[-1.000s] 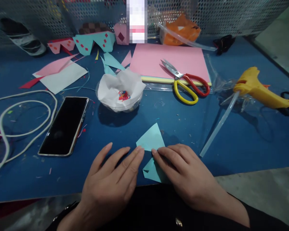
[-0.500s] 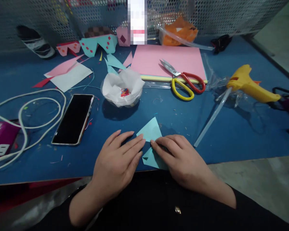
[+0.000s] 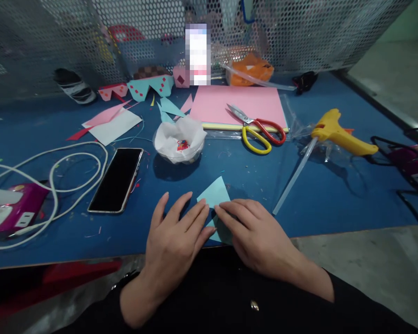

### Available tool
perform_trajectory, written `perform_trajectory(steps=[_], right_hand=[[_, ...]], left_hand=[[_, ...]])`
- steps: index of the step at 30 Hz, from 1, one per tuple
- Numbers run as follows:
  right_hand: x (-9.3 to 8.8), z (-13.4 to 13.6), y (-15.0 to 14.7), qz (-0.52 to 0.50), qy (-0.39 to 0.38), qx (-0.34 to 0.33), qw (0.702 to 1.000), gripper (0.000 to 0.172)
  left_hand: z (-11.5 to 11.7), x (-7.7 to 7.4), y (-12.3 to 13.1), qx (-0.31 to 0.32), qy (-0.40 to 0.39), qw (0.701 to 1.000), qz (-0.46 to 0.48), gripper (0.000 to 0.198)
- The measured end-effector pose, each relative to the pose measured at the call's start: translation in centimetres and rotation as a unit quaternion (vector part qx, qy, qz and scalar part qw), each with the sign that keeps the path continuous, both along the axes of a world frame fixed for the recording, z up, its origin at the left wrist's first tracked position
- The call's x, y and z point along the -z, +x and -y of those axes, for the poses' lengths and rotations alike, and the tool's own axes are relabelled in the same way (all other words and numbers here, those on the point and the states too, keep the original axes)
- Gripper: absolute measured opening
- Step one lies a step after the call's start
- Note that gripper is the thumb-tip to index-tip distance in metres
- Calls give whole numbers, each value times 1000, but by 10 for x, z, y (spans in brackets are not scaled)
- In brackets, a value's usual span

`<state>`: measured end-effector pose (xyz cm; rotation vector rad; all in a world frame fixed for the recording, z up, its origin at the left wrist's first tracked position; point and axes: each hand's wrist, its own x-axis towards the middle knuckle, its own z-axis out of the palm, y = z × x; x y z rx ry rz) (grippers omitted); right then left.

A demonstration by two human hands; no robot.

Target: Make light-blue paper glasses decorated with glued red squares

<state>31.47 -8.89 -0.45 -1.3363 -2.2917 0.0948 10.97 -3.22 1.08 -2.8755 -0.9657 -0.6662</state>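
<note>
A folded piece of turquoise paper (image 3: 216, 190) lies near the table's front edge, its pointed upper part showing beyond my fingers. My left hand (image 3: 179, 232) is open, palm down, with its fingers spread. Its index and middle fingertips press the paper's left edge, and the thumb touches the lower portion. From the right, my right hand (image 3: 252, 232) is closed over the paper, fingers together and fingertips pressing at the middle fold. Its thumb is hidden, as is much of the lower paper beneath that hand.
Ahead stands a paper-lined bowl (image 3: 179, 139). Scissors (image 3: 254, 127) rest on pink sheets (image 3: 212, 106). A yellow glue gun (image 3: 341, 134) lies right; a phone (image 3: 116, 181) and white cable (image 3: 55, 204) lie left. Turquoise paper glasses (image 3: 151, 87) stand near the mesh screen (image 3: 153, 28).
The camera view has tilted up slightly. My left hand's fingers have spread wider, and its thumb has moved onto the lower paper. My right hand covers more of the lower part.
</note>
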Motion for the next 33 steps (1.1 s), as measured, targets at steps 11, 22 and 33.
perform_trajectory(steps=[11, 22, 33], right_hand=[[2, 1, -6, 89, 1, 4, 996, 41], [2, 15, 3, 27, 67, 66, 995, 37], [-8, 17, -2, 145, 88, -19, 985, 29]], left_hand=[[-1, 2, 1, -14, 6, 1000, 21, 26], [-2, 3, -2, -5, -6, 1000, 5, 27], [-1, 8, -5, 8, -2, 1000, 18, 30]])
